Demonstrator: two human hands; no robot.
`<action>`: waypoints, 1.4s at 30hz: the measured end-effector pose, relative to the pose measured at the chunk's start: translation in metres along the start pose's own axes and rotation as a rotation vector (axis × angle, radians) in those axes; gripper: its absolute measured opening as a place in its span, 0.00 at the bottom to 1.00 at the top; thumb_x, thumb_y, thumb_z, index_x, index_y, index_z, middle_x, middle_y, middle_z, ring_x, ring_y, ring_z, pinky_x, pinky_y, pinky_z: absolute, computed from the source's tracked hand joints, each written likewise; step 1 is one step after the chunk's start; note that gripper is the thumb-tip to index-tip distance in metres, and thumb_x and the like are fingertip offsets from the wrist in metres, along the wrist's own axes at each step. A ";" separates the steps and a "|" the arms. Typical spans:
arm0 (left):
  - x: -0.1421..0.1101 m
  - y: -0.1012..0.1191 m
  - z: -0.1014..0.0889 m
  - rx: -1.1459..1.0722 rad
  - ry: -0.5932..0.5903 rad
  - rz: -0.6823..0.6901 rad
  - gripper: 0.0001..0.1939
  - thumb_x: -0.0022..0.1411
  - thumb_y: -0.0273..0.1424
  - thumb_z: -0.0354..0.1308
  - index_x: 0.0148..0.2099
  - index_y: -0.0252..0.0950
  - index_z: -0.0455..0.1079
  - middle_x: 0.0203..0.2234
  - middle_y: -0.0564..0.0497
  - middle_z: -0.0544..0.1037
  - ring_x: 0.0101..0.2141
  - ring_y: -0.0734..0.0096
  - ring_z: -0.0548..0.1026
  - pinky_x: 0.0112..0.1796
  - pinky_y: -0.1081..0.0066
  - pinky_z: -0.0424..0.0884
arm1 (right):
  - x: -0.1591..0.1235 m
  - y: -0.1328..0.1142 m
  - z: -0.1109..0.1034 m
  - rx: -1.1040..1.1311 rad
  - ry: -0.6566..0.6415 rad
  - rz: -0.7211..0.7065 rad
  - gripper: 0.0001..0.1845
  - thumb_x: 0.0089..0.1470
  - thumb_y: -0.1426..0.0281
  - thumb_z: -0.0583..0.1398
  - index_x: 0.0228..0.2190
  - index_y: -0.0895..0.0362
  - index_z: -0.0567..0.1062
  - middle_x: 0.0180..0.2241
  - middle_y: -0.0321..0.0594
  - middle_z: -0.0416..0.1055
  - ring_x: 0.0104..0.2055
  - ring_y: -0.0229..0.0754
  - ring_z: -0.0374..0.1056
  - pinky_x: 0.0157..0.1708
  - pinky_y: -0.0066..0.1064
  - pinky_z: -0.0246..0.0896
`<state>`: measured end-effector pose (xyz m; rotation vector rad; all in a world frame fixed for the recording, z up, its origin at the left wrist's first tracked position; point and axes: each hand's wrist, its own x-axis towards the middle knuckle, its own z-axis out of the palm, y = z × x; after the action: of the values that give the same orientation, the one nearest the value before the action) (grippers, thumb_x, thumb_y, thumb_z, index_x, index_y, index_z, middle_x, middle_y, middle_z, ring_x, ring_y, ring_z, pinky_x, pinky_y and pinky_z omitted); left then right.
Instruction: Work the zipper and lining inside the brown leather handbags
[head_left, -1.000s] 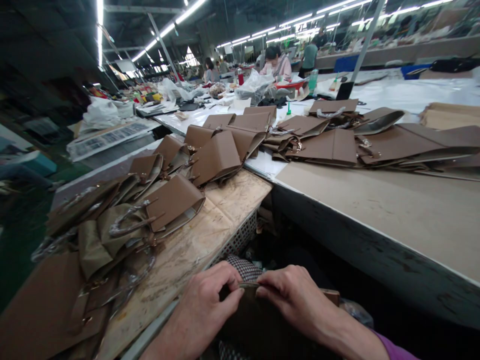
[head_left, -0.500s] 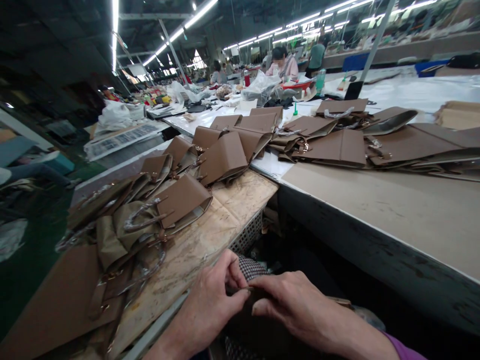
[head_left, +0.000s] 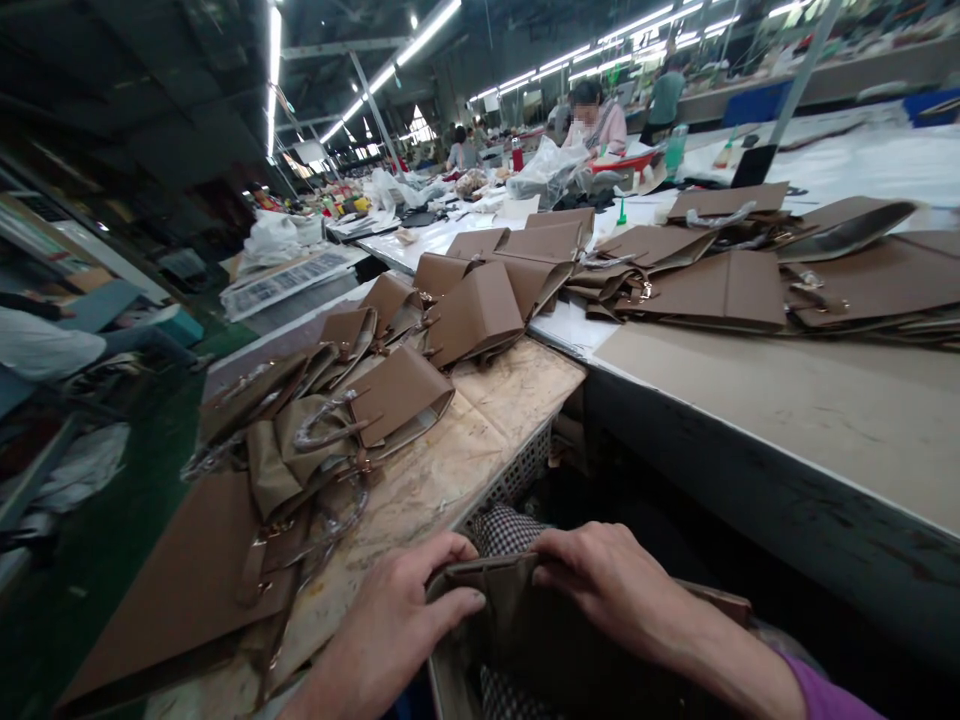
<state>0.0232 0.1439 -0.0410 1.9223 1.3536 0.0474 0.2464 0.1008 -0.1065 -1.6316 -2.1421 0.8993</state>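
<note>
Both of my hands hold a brown leather bag piece low in my lap, at the bottom middle of the view. My left hand is closed on its left top edge, thumb along the rim. My right hand is closed on the top edge just to the right, fingers curled over it. A checked cloth shows just beyond the piece. A purple sleeve covers my right forearm.
Several brown bags with wrapped handles lie on a worn wooden board to the left. More flat brown bag parts cover the long grey table on the right. People sit working far back.
The view has swung to the left and down a little. My hands have spread slightly apart along the piece's top edge, and more of the piece shows between them.
</note>
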 end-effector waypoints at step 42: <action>-0.001 -0.006 0.018 0.162 0.071 0.297 0.09 0.66 0.25 0.50 0.38 0.41 0.70 0.36 0.55 0.77 0.37 0.70 0.75 0.39 0.75 0.68 | 0.015 -0.011 0.031 0.302 0.270 -0.264 0.08 0.58 0.74 0.58 0.32 0.51 0.76 0.38 0.33 0.70 0.36 0.34 0.68 0.34 0.22 0.58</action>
<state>0.0253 0.1338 -0.0568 2.2651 1.1359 0.1573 0.2154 0.1043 -0.1243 -1.2133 -1.8748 0.8200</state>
